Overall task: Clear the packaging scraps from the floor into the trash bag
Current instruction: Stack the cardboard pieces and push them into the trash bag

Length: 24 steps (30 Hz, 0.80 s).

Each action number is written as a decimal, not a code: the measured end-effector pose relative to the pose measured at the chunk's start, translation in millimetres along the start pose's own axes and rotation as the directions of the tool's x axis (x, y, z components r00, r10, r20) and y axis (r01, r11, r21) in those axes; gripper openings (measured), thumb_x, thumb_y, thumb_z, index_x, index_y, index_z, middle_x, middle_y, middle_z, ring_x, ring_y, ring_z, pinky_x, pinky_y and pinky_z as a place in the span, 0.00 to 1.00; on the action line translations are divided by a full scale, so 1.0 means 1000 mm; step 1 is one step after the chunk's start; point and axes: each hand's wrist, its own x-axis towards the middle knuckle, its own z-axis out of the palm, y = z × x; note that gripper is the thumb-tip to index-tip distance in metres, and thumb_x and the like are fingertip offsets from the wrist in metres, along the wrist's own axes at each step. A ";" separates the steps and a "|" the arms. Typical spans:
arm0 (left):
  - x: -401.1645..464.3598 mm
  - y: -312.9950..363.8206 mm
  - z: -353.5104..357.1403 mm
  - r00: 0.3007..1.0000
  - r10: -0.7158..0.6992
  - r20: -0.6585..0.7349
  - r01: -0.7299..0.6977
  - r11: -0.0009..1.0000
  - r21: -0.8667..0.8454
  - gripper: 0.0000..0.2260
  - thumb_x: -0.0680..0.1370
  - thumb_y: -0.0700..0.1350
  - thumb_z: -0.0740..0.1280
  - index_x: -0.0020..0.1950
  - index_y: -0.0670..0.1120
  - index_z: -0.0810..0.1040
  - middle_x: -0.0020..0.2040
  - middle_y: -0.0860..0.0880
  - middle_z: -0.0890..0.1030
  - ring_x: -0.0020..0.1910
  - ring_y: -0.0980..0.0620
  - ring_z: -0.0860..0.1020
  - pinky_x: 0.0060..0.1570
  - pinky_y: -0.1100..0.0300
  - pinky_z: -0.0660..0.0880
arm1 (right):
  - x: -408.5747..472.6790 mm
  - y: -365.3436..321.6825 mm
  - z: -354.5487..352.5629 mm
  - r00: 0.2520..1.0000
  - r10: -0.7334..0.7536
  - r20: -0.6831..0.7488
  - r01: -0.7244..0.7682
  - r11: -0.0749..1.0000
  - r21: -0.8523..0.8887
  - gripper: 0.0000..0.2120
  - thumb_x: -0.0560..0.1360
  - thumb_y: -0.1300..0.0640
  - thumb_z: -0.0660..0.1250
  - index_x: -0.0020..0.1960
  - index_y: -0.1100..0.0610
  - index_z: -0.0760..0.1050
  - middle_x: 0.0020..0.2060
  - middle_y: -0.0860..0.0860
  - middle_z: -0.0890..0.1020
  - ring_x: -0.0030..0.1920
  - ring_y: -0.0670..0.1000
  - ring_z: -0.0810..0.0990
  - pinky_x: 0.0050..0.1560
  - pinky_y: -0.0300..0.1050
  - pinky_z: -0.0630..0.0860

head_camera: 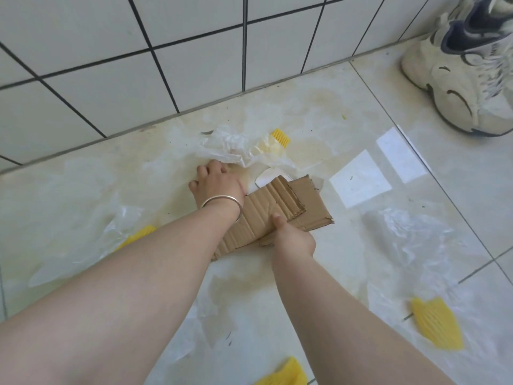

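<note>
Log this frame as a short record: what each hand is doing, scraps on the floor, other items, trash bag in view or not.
left hand: reaching to crumpled clear plastic by the wall
right hand: gripping cardboard pieces
floor scraps: clear plastic sheet at right, yellow ribbed pieces
other items: sneaker, bangle on left wrist
trash bag: none clearly visible

Left hand [215, 184] reaching forward, fingers curled, right hand [294, 237] gripping
</note>
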 end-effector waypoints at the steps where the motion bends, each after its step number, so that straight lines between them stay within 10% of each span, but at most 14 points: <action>1: 0.001 -0.001 0.000 1.000 0.011 -0.023 -0.010 1.000 0.024 0.13 0.73 0.53 0.67 0.56 0.52 0.79 0.64 0.50 0.67 0.64 0.45 0.62 0.60 0.53 0.62 | -0.001 0.000 0.000 1.000 -0.008 0.009 0.008 1.000 0.016 0.15 0.68 0.50 0.74 0.47 0.58 0.74 0.32 0.48 0.73 0.48 0.57 0.76 0.49 0.45 0.69; 6: 0.003 -0.002 -0.007 0.993 0.062 -0.098 -0.072 0.992 -0.103 0.12 0.67 0.50 0.75 0.47 0.50 0.79 0.68 0.49 0.61 0.69 0.42 0.60 0.68 0.51 0.60 | -0.004 -0.002 -0.006 0.996 -0.088 0.029 0.084 0.988 0.127 0.10 0.70 0.54 0.72 0.35 0.50 0.71 0.35 0.45 0.76 0.45 0.53 0.77 0.49 0.44 0.70; 13: 0.015 -0.003 -0.026 0.995 -0.046 0.084 0.061 0.982 -0.180 0.43 0.67 0.48 0.75 0.73 0.58 0.51 0.66 0.46 0.68 0.63 0.43 0.73 0.59 0.48 0.68 | 0.007 -0.011 -0.030 0.981 -0.193 -0.014 0.192 0.965 0.181 0.07 0.74 0.58 0.68 0.50 0.51 0.72 0.46 0.48 0.78 0.50 0.53 0.76 0.58 0.48 0.73; 18: 0.012 0.000 -0.026 0.992 -0.016 0.128 0.061 0.934 -0.353 0.13 0.75 0.51 0.66 0.56 0.47 0.77 0.55 0.44 0.81 0.56 0.42 0.77 0.50 0.55 0.72 | 0.014 -0.020 -0.044 0.982 -0.187 0.037 0.175 0.960 0.219 0.06 0.71 0.59 0.70 0.42 0.49 0.74 0.46 0.49 0.81 0.52 0.55 0.80 0.60 0.52 0.76; 24: 0.009 0.023 -0.026 0.954 0.158 0.255 -0.041 0.911 -0.409 0.08 0.73 0.50 0.69 0.42 0.46 0.80 0.53 0.45 0.76 0.51 0.46 0.77 0.49 0.59 0.70 | 0.021 -0.023 -0.065 0.979 -0.191 0.067 0.175 0.965 0.196 0.03 0.71 0.56 0.72 0.43 0.53 0.78 0.42 0.49 0.82 0.44 0.50 0.81 0.51 0.46 0.76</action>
